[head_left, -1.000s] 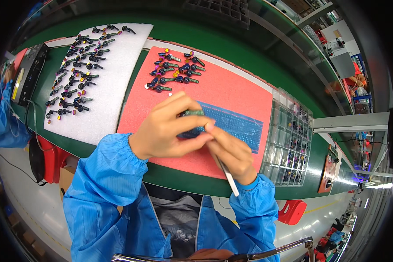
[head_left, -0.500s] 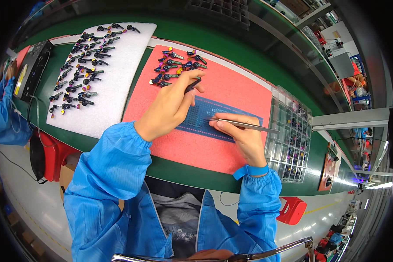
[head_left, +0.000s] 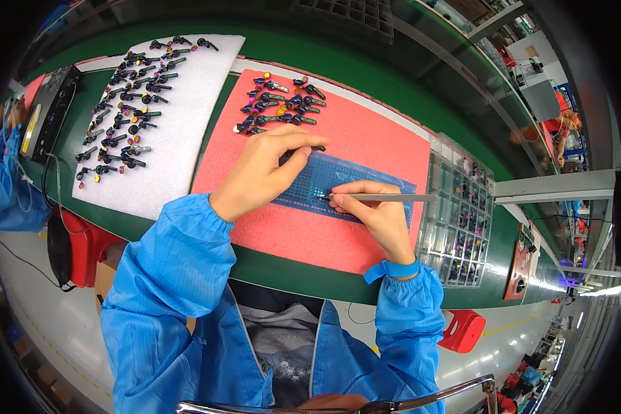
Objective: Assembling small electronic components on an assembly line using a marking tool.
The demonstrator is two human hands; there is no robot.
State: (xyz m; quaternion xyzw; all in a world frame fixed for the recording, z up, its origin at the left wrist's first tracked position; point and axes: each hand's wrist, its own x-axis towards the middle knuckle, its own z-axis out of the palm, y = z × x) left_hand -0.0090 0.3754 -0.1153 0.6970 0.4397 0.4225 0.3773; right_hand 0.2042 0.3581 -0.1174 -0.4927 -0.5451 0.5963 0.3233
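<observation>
1. The right hand (head_left: pixel 383 217) pinches a pair of slim, silver-grey metal tweezers (head_left: pixel 400 198) between thumb and fingers, the shank pointing right. Their tip is over the blue, flat, rectangular sheet patterned with rows of small marks (head_left: pixel 345 172); whether the tip grips anything, I cannot tell.
2. The left hand (head_left: pixel 262 165) is curled, thumb towards forefinger, around a small, dark, stick-shaped piece (head_left: pixel 318 148), mostly hidden by the fingers. It is above the far left part of the blue sheet.
3. The sheet lies on a pink, rectangular foam mat (head_left: pixel 372 134). At the mat's far left is a group of dark, stemmed pieces with small coloured round parts (head_left: pixel 303 109).
4. To the right of the mat stands a clear plastic box divided into compartments (head_left: pixel 455 215).
5. To the left, a white foam sheet (head_left: pixel 183 131) carries more stemmed pieces.
6. All rest on a long green tabletop (head_left: pixel 290 265).
</observation>
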